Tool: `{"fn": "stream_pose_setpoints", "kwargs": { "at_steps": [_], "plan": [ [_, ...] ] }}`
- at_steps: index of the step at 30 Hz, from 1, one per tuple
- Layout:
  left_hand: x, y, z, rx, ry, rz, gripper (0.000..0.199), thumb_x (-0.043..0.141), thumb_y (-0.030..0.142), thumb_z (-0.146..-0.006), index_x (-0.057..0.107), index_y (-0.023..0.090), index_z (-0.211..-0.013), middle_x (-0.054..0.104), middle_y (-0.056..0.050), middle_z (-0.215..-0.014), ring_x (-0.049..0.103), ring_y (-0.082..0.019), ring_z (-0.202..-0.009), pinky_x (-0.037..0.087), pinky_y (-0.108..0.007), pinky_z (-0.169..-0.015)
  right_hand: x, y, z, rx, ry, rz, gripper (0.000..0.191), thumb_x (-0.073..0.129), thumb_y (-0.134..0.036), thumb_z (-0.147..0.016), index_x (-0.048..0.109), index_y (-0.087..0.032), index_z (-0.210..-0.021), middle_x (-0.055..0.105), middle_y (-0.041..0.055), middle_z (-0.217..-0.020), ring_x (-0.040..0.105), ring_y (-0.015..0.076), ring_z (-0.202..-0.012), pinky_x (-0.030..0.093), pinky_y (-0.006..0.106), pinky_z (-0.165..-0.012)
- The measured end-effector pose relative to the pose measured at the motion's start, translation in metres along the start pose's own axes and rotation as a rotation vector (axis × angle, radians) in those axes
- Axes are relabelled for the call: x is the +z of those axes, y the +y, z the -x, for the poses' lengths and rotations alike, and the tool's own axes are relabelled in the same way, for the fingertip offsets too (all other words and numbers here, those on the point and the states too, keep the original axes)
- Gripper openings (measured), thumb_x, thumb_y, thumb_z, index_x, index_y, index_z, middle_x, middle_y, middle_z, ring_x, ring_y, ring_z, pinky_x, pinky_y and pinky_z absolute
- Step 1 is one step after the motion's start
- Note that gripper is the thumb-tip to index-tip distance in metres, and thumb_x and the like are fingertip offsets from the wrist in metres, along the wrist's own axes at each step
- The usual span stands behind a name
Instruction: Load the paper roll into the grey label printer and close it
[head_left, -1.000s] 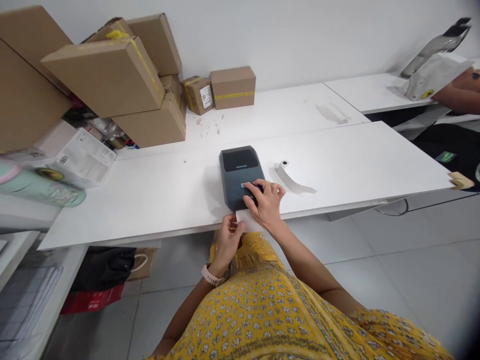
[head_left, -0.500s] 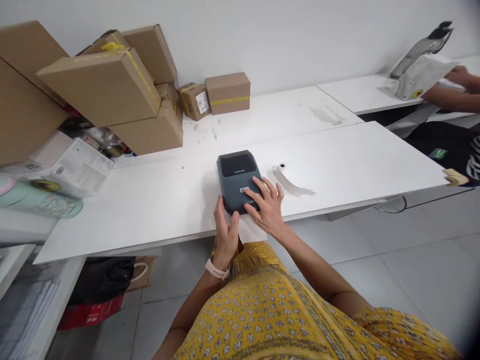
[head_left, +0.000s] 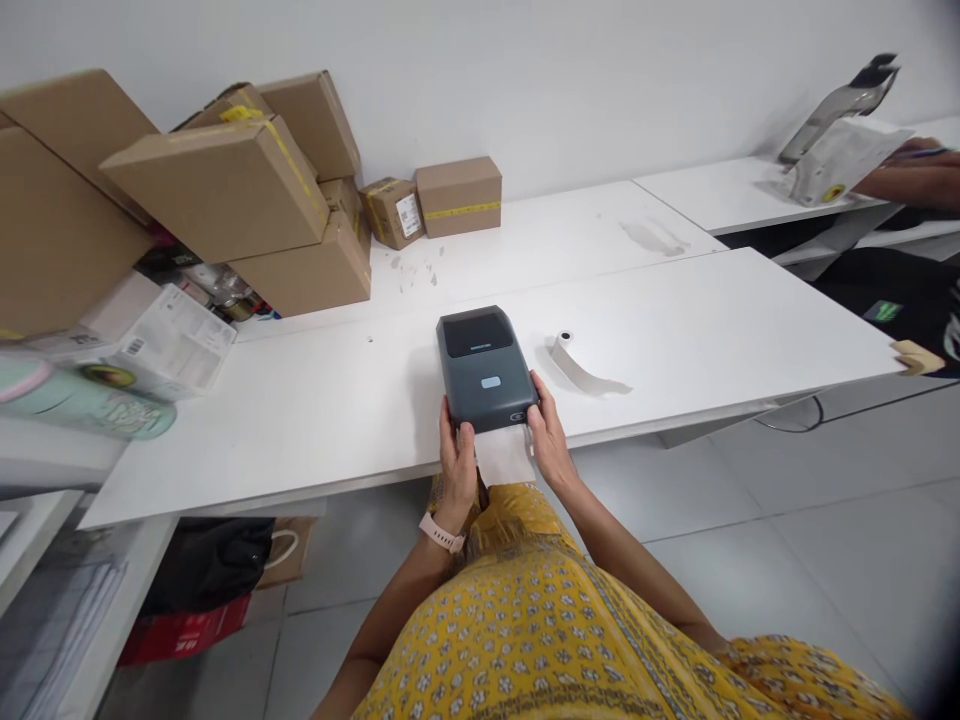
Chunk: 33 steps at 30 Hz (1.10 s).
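Observation:
A dark grey-blue label printer (head_left: 486, 362) lies near the front edge of the white table, a pale button on its top. White paper (head_left: 505, 456) hangs from its near end, between my hands. My left hand (head_left: 456, 465) grips the printer's near left corner, thumb on the front and fingers along the side. At the near right corner my right hand (head_left: 550, 435) holds it the same way. To the right of the printer sits a small paper roll (head_left: 565, 340), its loose strip curling toward the table edge.
Cardboard boxes (head_left: 217, 190) are stacked at the back left, with two smaller ones beside them. A mint bottle (head_left: 90, 400) and a white box (head_left: 176, 340) stand at the left. At the far right, another person's arm (head_left: 915, 180) shows near a white pouch (head_left: 840, 160) and a clear bottle.
My right hand has left the button area on top and moved to the printer's near right corner. My left hand stays at the left corner. The view has shifted slightly.

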<state>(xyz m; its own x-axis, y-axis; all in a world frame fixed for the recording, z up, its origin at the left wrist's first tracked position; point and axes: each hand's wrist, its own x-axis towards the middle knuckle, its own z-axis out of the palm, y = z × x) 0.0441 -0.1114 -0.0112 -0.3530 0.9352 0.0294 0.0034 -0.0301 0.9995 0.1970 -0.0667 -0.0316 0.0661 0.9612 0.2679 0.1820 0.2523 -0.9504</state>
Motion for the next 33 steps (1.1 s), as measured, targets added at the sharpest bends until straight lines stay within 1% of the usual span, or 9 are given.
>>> {"fn": "stream_pose_setpoints", "kwargs": {
  "at_steps": [11,17,20,23,25,27,29,31,33],
  "plan": [
    [-0.001,0.003,0.001,0.034,-0.004,-0.046,0.082,0.05,0.072,-0.098,0.032,0.029,-0.167,0.029,-0.01,-0.178,0.028,-0.026,-0.165,0.03,-0.044,-0.133,0.003,0.004,0.0,-0.089,0.048,0.043,0.063,0.041,-0.061,-0.108,0.044,-0.029,-0.161,0.049,0.0122,-0.166,0.047,0.0277,-0.153,0.041,0.053,-0.126],
    [-0.007,0.009,-0.017,0.155,0.052,-0.154,0.076,0.036,0.073,-0.102,0.04,0.028,-0.163,0.027,-0.01,-0.178,0.019,-0.026,-0.167,0.017,-0.051,-0.137,-0.013,-0.016,-0.024,-0.233,0.018,0.275,0.063,0.024,-0.064,-0.109,0.042,-0.036,-0.162,0.056,0.0087,-0.16,0.052,0.0324,-0.145,0.038,0.061,-0.121],
    [-0.008,0.035,-0.039,0.286,0.067,-0.208,0.067,0.036,0.068,-0.104,0.046,0.03,-0.158,0.025,-0.008,-0.179,0.015,-0.027,-0.168,0.014,-0.053,-0.137,-0.013,-0.039,-0.059,-0.379,0.025,0.333,0.066,0.02,-0.067,-0.108,0.032,-0.039,-0.166,0.052,0.0076,-0.163,0.046,0.033,-0.15,0.034,0.061,-0.124],
    [-0.008,0.082,-0.046,0.507,0.165,-0.258,0.062,0.05,0.057,-0.103,0.039,0.033,-0.16,0.023,-0.007,-0.179,0.012,-0.03,-0.168,0.016,-0.057,-0.135,-0.002,-0.061,-0.103,-0.495,0.078,0.367,0.07,0.021,-0.07,-0.107,0.024,-0.037,-0.169,0.046,0.0085,-0.167,0.04,0.034,-0.155,0.031,0.062,-0.126],
    [-0.011,0.117,-0.035,0.692,0.183,-0.261,0.056,0.05,0.05,-0.103,0.04,0.034,-0.156,0.037,-0.007,-0.171,0.027,-0.031,-0.164,0.024,-0.06,-0.133,0.009,-0.071,-0.133,-0.546,0.107,0.375,0.071,0.019,-0.069,-0.107,0.022,-0.034,-0.169,0.044,0.0095,-0.168,0.039,0.0344,-0.155,0.031,0.063,-0.126],
    [-0.016,0.15,-0.014,0.812,0.089,-0.22,0.046,0.05,0.042,-0.103,0.047,0.038,-0.149,0.056,-0.005,-0.15,0.049,-0.03,-0.149,0.04,-0.059,-0.125,0.018,-0.077,-0.162,-0.582,0.121,0.379,0.072,0.017,-0.069,-0.108,0.021,-0.032,-0.169,0.043,0.0102,-0.168,0.042,0.0345,-0.154,0.033,0.064,-0.125],
    [-0.021,0.174,0.011,0.811,-0.174,-0.16,0.037,0.052,0.035,-0.102,0.057,0.042,-0.138,0.067,-0.003,-0.126,0.064,-0.027,-0.127,0.054,-0.054,-0.112,0.026,-0.081,-0.188,-0.592,0.122,0.393,0.075,0.015,-0.07,-0.108,0.019,-0.03,-0.17,0.042,0.0112,-0.169,0.043,0.035,-0.153,0.034,0.065,-0.124],
    [-0.026,0.189,0.029,0.77,-0.444,-0.063,0.04,0.052,0.029,-0.101,0.059,0.044,-0.137,0.069,-0.003,-0.11,0.068,-0.023,-0.109,0.06,-0.048,-0.099,0.031,-0.086,-0.21,-0.565,0.105,0.42,0.079,0.015,-0.072,-0.106,0.014,-0.028,-0.171,0.038,0.012,-0.171,0.04,0.0361,-0.156,0.034,0.064,-0.124],
    [-0.028,0.196,0.037,0.747,-0.64,0.093,0.05,0.054,0.024,-0.1,0.052,0.041,-0.147,0.068,-0.004,-0.106,0.066,-0.022,-0.1,0.061,-0.045,-0.09,0.034,-0.091,-0.229,-0.507,0.059,0.438,0.081,0.015,-0.074,-0.105,0.008,-0.029,-0.172,0.034,0.011,-0.174,0.036,0.0357,-0.159,0.035,0.061,-0.125]
  ]
}}
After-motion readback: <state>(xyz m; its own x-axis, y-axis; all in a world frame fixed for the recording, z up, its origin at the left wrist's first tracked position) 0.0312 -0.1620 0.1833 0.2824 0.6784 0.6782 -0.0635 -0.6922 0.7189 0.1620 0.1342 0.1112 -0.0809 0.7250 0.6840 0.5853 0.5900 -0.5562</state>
